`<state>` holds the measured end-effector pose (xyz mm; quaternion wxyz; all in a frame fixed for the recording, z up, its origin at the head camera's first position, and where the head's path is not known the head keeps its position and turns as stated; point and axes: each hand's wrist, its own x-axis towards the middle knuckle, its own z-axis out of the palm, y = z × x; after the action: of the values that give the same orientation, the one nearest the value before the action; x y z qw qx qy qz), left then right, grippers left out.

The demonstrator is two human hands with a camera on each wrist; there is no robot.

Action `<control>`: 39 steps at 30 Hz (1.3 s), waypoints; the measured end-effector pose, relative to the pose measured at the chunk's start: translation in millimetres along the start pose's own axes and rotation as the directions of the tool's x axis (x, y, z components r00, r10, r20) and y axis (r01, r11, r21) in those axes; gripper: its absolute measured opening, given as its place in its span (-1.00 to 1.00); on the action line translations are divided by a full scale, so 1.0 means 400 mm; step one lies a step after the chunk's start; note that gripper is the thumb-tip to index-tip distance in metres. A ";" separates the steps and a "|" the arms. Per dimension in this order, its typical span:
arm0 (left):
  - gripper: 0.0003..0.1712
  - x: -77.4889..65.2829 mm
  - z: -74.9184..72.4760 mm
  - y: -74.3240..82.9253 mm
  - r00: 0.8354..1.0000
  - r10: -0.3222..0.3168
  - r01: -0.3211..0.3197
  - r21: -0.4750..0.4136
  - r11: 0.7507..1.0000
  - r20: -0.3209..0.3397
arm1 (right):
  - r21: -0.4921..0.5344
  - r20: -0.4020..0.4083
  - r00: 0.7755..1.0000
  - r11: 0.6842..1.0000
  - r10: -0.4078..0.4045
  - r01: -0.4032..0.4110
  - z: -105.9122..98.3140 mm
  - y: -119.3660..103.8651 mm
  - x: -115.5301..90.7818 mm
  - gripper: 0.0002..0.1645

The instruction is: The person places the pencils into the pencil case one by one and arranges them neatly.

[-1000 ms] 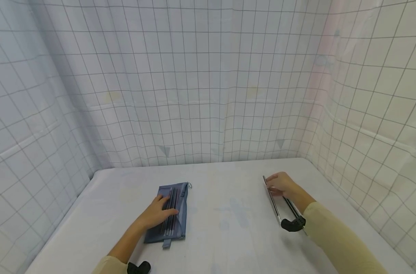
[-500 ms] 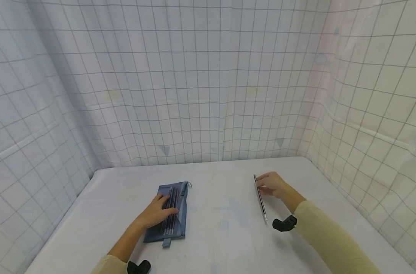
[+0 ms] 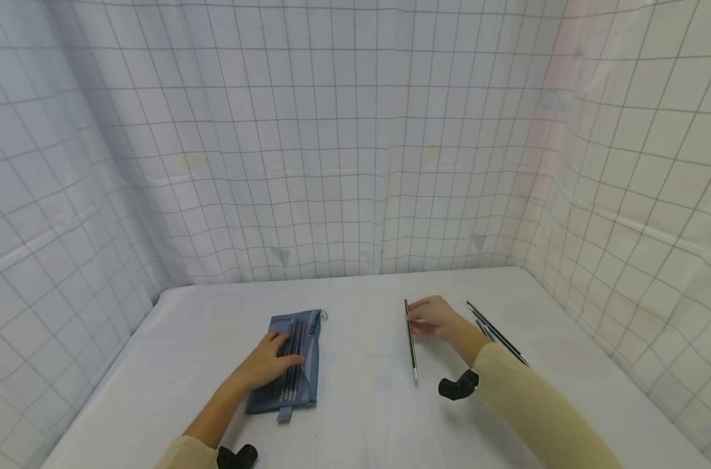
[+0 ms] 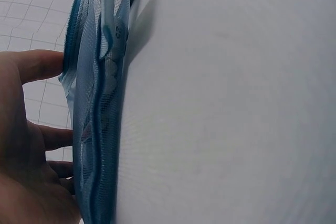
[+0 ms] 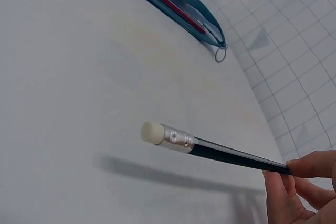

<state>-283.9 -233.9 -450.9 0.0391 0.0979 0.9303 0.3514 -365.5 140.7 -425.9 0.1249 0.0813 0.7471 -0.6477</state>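
Note:
A blue mesh pencil case (image 3: 310,384) lies on the white table, with several pencils showing through its mesh. My left hand (image 3: 266,366) rests on top of it, fingers spread. In the left wrist view the fingertips touch the case's upper face, with the zipped edge seen from the side. To the right, my right hand (image 3: 439,316) pinches a dark pencil (image 5: 231,155) between thumb and fingers near its far end. The white eraser end points toward me, and its shadow shows the pencil is held above the table. In the right wrist view the case looks unzipped, a red pencil visible inside.
Several more dark pencils (image 3: 501,335) lie on the table beyond my right forearm. A ring (image 5: 221,54) hangs at the far corner of the case. White grid-patterned curtains (image 3: 355,163) enclose the table at the back and both sides.
My right hand has moved left with the pencil, away from the other pencils, which now show behind the forearm. My left hand has stayed on the case.

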 end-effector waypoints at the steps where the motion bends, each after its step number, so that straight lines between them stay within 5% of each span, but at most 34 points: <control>1: -0.07 0.001 -0.001 0.002 1.000 0.002 -0.002 0.001 1.000 0.000 | 0.001 0.003 1.000 1.000 -0.001 0.001 0.010 0.001 0.003 -0.59; 39: -0.04 0.003 0.003 0.006 1.000 -0.018 0.018 0.029 0.999 -0.007 | 0.119 0.119 0.992 0.993 -0.035 0.021 0.347 -0.009 0.027 -0.71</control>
<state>-284.7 -231.2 -450.2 0.0375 0.0888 0.9362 0.3380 -365.6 2.5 -443.6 0.1559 0.0386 0.7000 -0.6959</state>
